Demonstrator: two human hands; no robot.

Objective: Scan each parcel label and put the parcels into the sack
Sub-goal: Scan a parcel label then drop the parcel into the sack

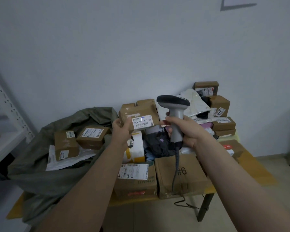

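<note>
My left hand [121,130] grips a brown cardboard parcel [139,111] by its left end and holds it up above the table, its white barcode label [142,122] facing me. My right hand [185,129] grips the grey handle of a barcode scanner [174,111], whose dark head sits just right of the parcel. Its cable hangs down over the boxes. On the left lies the open grey-green sack [45,174], with two brown boxes [65,144] [92,136] and a white mailer bag inside.
A heap of parcels covers the yellow table [251,180]: a "#6" box [181,174] and a labelled box [136,178] in front, stacked brown boxes [219,104] and plastic mailers at the back right. White perforated shelving [5,118] stands on the left. The wall is behind.
</note>
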